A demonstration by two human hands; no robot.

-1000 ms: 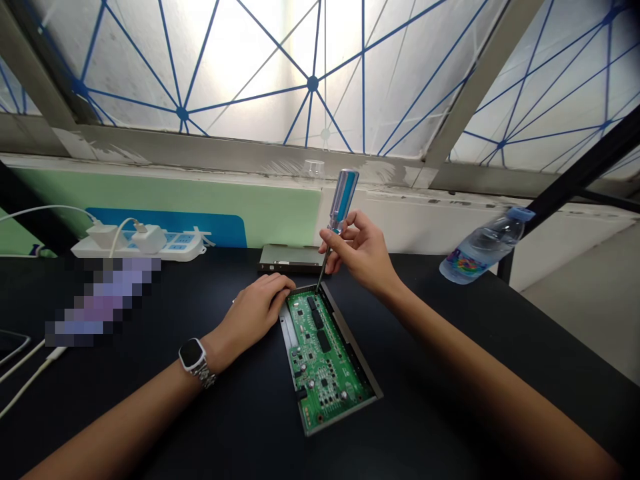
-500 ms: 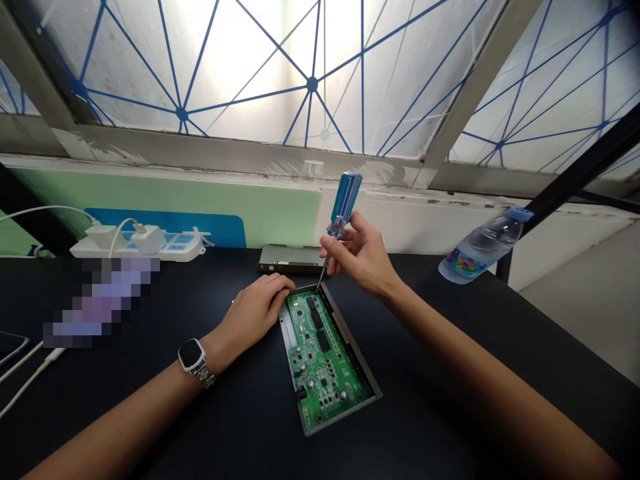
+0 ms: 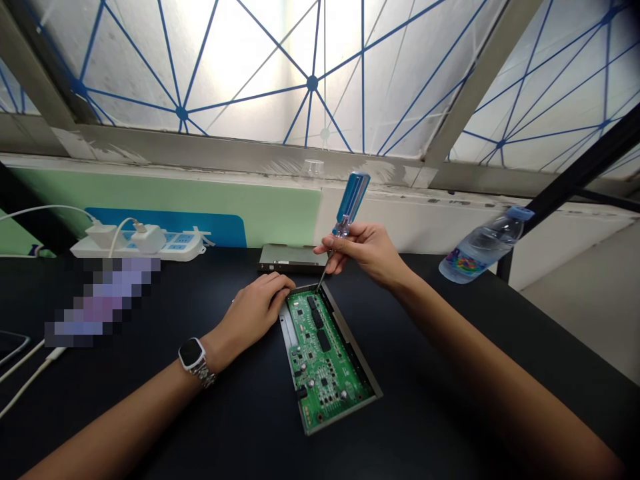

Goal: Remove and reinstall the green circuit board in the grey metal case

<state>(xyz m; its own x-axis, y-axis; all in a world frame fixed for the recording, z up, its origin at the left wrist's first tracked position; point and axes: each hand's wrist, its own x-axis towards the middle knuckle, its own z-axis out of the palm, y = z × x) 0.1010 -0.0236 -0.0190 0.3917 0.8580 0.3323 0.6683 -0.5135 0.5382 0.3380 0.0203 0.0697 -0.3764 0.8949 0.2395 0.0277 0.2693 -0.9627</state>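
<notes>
A green circuit board point(image 3: 323, 353) lies in a grey metal tray point(image 3: 359, 353) on the black table point(image 3: 425, 413). My right hand point(image 3: 370, 252) grips a screwdriver point(image 3: 345, 217) with a clear blue handle, held upright and leaning right; its tip touches the board's far corner. My left hand point(image 3: 255, 310), with a watch point(image 3: 193, 355) on the wrist, rests palm down on the table against the tray's far left edge, fingers curled at the corner.
A grey metal cover point(image 3: 287, 259) lies just behind the board. A white power strip point(image 3: 140, 243) with chargers and cables sits at the back left. A plastic water bottle point(image 3: 483, 247) lies tilted at the table's right edge. A phone corner point(image 3: 10, 343) shows at far left.
My right hand has shifted its fingers on the screwdriver and the handle has tipped further right, its tip staying at the board's far corner. My left hand has not moved.
</notes>
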